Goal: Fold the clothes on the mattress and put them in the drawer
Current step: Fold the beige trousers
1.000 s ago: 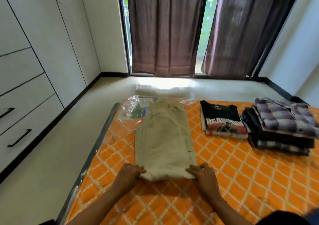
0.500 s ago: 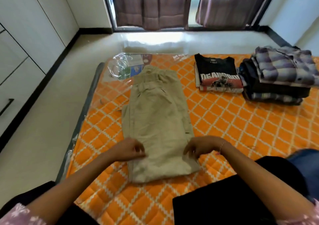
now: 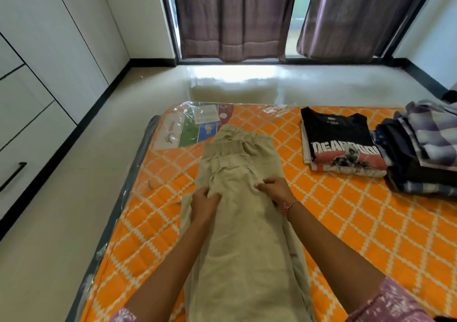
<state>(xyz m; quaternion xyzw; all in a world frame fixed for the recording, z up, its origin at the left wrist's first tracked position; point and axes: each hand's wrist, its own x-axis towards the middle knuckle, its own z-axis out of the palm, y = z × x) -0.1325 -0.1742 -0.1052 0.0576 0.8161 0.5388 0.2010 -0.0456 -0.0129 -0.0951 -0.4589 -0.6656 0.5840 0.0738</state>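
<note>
Readable text: black T-shirt [image 3: 340,146] is showing a white block print, partly legible, looks like "DEA…" then blurred letters, over a red band with a grey figure graphic. Small neck label on it is too small to read. It's lying folded on the orange mattress [image 3: 358,222], far side, just left of the stack of folded clothes [image 3: 425,153], which is showing purple-grey plaid on top and dark pieces under.

Clear plastic wrap is covering the mattress. Under it at the far-left corner a packaging insert [image 3: 197,128] is showing green, blue and red panels plus a white card; the print isn't readable.

Khaki trousers [image 3: 242,235] are lying lengthwise mid-mattress, waistband at the far end, legs running toward the camera and looking doubled over.

Left hand [image 3: 204,204] is gripping a bunch of khaki fabric, fingers curled in. Right hand [image 3: 274,190] is pinching the same fabric just beside it, fingertips closed on a fold. A pink bracelet [image 3: 288,205] is sitting on the right wrist. Pink patterned sleeves are showing at the bottom edge.

White drawers [image 3: 27,136] with a black handle are standing along the left wall, all closed, contents not visible. Brown curtains [image 3: 232,17] are hanging over the window.
</note>
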